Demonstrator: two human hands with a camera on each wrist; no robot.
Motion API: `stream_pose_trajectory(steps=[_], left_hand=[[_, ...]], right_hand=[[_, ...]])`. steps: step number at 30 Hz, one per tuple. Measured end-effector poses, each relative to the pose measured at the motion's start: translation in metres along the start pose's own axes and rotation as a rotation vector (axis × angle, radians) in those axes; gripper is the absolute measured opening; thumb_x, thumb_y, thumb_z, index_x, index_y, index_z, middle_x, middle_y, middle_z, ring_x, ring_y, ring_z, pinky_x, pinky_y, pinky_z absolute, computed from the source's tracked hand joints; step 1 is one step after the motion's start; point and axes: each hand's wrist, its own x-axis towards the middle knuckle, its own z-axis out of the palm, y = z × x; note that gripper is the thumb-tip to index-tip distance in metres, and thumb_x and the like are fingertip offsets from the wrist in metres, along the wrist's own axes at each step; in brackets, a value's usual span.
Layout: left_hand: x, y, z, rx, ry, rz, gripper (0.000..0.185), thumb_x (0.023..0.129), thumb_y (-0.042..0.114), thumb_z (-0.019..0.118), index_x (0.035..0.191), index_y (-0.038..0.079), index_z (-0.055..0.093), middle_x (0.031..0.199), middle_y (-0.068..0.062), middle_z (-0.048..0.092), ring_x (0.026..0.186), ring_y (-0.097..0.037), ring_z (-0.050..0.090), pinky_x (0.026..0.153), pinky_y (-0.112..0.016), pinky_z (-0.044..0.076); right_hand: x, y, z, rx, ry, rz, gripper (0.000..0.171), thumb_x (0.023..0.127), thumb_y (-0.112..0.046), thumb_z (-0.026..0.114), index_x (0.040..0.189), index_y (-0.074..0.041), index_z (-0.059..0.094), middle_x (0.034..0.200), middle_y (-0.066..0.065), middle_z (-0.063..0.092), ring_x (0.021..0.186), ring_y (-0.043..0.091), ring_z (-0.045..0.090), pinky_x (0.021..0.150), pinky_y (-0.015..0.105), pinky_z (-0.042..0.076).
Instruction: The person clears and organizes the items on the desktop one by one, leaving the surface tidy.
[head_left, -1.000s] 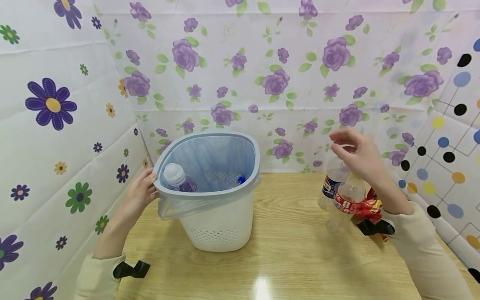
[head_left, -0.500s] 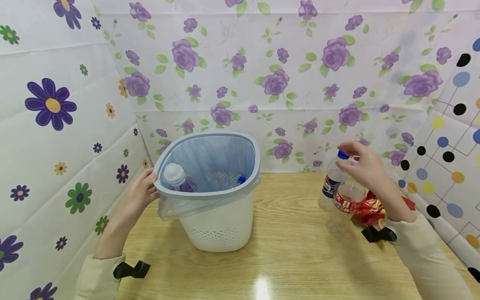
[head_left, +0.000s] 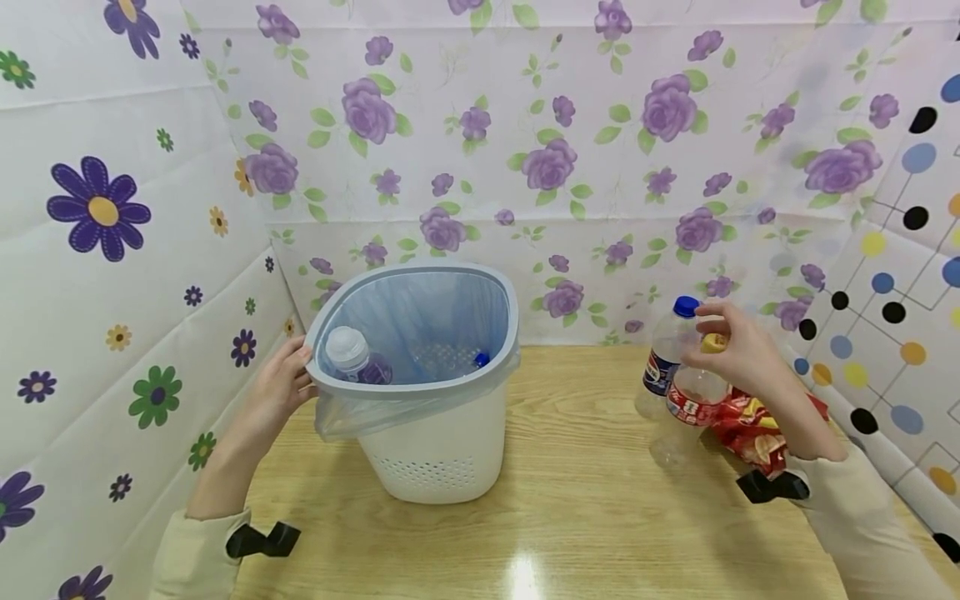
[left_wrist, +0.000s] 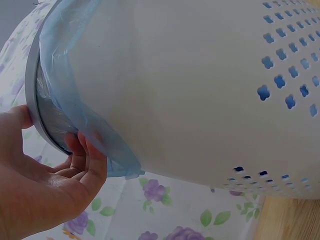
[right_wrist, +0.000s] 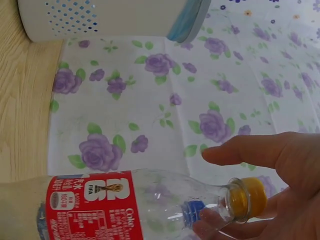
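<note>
Head view: left hand (head_left: 279, 385) curled on grey rim of bin (head_left: 420, 392), thumb over rim edge, fingers vs outer wall. Bin upright on tabletop (head_left: 577, 508), lined w/ blue bag (head_left: 352, 421); inside, just beyond left hand, white-capped bottle (head_left: 352, 357) w/ purple label; deeper in, clear bottle w/ blue cap (head_left: 457, 362). Right hand (head_left: 738, 346) well apart from bin, fingers closing round yellow cap (head_left: 712, 342) of red-label bottle (head_left: 690, 400), upright on tabletop. Just behind it, touching or nearly, blue-cap bottle (head_left: 663, 350), also upright. Red snack wrapper (head_left: 753, 421) under right forearm, beside both bottles. Black straps on both wrists.

Left wrist view: left hand (left_wrist: 45, 185) gripping bin (left_wrist: 200, 95) at rim, thumb on top, fingertips (left_wrist: 82, 152) pressed under bag (left_wrist: 95, 135) overhang. Flower-shaped holes low on bin wall.

Right wrist view: right hand (right_wrist: 265, 200) round neck of red-label bottle (right_wrist: 100, 207), thumb and lower fingers pinching at yellow cap (right_wrist: 247, 199), index straight above, not touching. Blue cap of other bottle seen through clear plastic. Bin base (right_wrist: 105, 20) far off across tabletop (right_wrist: 22, 110).
</note>
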Motion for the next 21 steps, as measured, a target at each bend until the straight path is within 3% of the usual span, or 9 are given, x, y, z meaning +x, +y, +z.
stream_pose_trajectory(steps=[5,10,15,21], left_hand=[[0.001,-0.001,0.000,-0.016,0.010,-0.005,0.025,0.105,0.030,0.037,0.124,0.017,0.044,0.100,0.013,0.060,0.091,0.000,0.062,0.076,-0.018,0.053],[0.001,-0.001,-0.001,-0.030,0.008,-0.009,0.023,0.105,0.030,0.037,0.123,0.017,0.044,0.099,0.013,0.061,0.090,0.000,0.062,0.075,-0.018,0.053],[0.001,-0.001,-0.001,-0.029,0.007,-0.006,0.023,0.105,0.030,0.037,0.122,0.017,0.044,0.099,0.013,0.061,0.091,0.000,0.062,0.076,-0.018,0.053],[0.001,-0.001,-0.002,-0.023,0.001,-0.010,0.022,0.105,0.031,0.036,0.122,0.019,0.044,0.100,0.013,0.061,0.091,0.000,0.062,0.076,-0.018,0.053]], right_hand=[[-0.002,0.011,0.003,-0.052,-0.058,0.043,0.081,0.081,-0.034,0.077,0.141,-0.001,0.034,0.131,0.028,0.050,0.112,0.045,0.053,0.079,0.047,0.054],[-0.004,0.017,0.004,-0.109,-0.085,0.075,0.084,0.076,-0.051,0.077,0.135,-0.003,0.041,0.124,0.028,0.053,0.099,0.036,0.056,0.069,0.033,0.048],[-0.006,0.021,0.005,-0.126,-0.092,0.077,0.081,0.074,-0.057,0.076,0.129,-0.007,0.045,0.121,0.028,0.056,0.095,0.035,0.057,0.067,0.035,0.048],[-0.006,0.030,0.009,-0.016,-0.189,0.043,0.071,0.077,-0.043,0.080,0.128,-0.002,0.053,0.127,0.031,0.057,0.112,0.047,0.058,0.081,0.048,0.056]])
